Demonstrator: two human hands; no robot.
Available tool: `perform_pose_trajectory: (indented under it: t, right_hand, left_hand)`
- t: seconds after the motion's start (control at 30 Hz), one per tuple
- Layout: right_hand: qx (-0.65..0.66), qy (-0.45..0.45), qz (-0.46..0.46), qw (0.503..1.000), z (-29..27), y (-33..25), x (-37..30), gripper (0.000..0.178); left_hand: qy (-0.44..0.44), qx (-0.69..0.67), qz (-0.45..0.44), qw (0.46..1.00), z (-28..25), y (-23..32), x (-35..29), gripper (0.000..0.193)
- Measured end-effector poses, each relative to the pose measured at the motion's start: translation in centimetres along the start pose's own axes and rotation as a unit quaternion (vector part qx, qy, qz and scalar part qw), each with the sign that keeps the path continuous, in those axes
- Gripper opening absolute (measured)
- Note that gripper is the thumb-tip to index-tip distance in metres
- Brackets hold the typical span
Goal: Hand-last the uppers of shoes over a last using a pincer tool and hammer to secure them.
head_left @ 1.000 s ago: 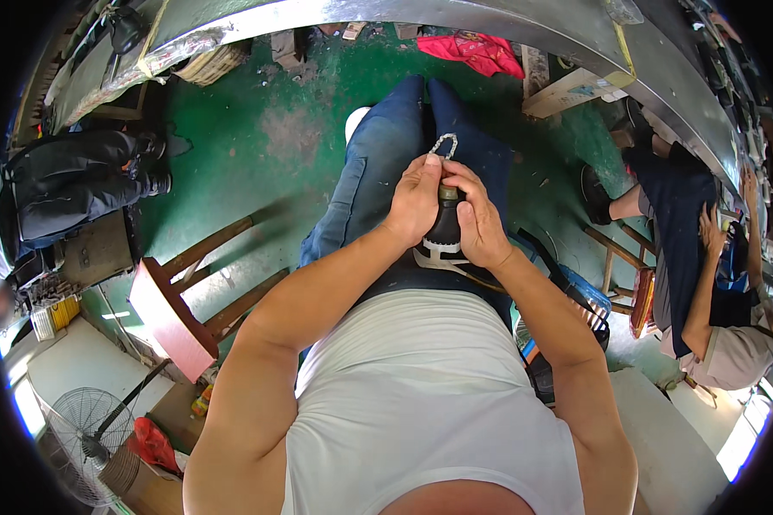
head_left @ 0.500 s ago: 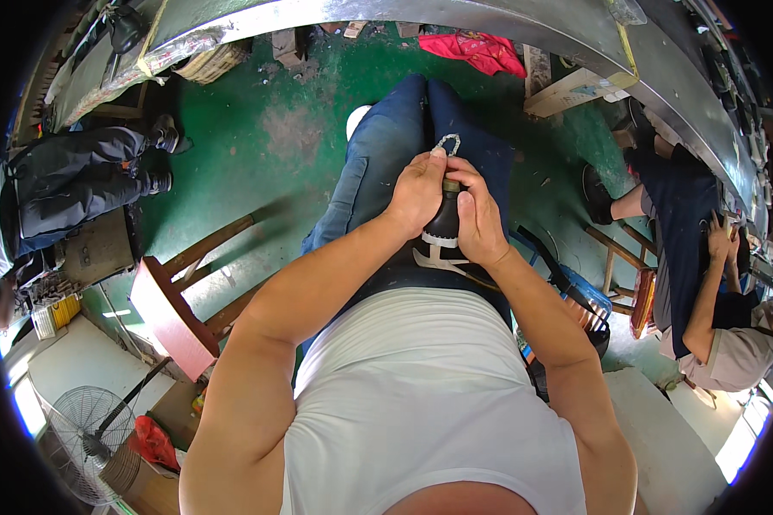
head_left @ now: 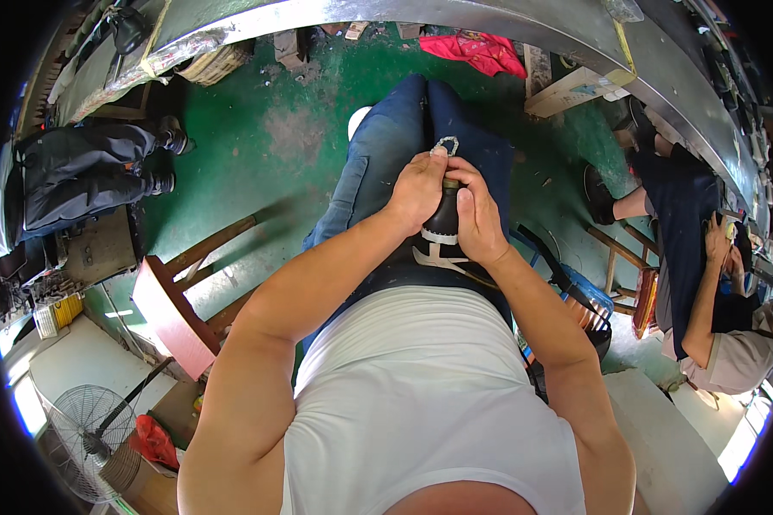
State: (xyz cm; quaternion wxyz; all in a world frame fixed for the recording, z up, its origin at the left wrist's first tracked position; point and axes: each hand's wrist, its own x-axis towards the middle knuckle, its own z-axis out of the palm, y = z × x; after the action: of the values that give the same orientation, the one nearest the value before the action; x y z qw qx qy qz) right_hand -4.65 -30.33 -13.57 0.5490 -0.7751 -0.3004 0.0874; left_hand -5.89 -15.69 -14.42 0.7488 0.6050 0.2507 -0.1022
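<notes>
Above my lap, both my hands are together at a black bell-shaped thing (head_left: 442, 216) with a brownish neck and a pale jagged rim toward me. My left hand (head_left: 415, 193) is closed, its thumb and fingers pinching the base of a small, pale, beaded-looking loop (head_left: 449, 143) that sticks out past the fingertips. My right hand (head_left: 483, 225) is closed around the right side of the black thing, thumb along it and fingers curled over its neck. What joins the loop and the neck is hidden by my fingers. A cream strap-like piece (head_left: 438, 260) lies on my lap just below.
A metal-edged workbench (head_left: 335, 12) curves across the far side. A wooden stool (head_left: 167, 318) stands left, a blue chair (head_left: 586, 296) right. A fan (head_left: 90, 438) is at lower left. One person (head_left: 86, 172) is at the left; another (head_left: 721, 343) works at the right.
My hands and the black thing stay almost still; the pale loop has turned slightly. The person at the right has shifted their hands a little.
</notes>
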Motion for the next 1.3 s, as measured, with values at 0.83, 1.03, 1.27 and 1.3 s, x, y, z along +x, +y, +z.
perform_pose_trajectory:
  t: [0.83, 1.03, 1.27, 1.3]
  right_hand:
    - [-0.271, -0.011, 0.032, 0.962, -4.8, -3.6, 3.4, 0.088]
    - [-0.300, -0.303, 0.142, 0.893, -6.8, -4.6, -9.2, 0.067]
    - [0.053, -0.293, 0.321, 0.899, -11.6, -1.9, -10.9, 0.040]
    - [0.054, -0.294, 0.322, 0.898, -11.7, -1.9, -10.7, 0.040]
  left_hand:
    - [-0.119, 0.352, 0.269, 0.889, -4.2, 1.4, 1.3, 0.095]
    - [-0.113, 0.169, 0.204, 0.958, -3.6, 6.0, 0.7, 0.085]
    - [-0.152, 0.333, 0.015, 0.931, -3.9, 3.0, 1.1, 0.058]
    - [-0.152, 0.398, 0.051, 0.903, -4.4, -0.1, 2.3, 0.056]
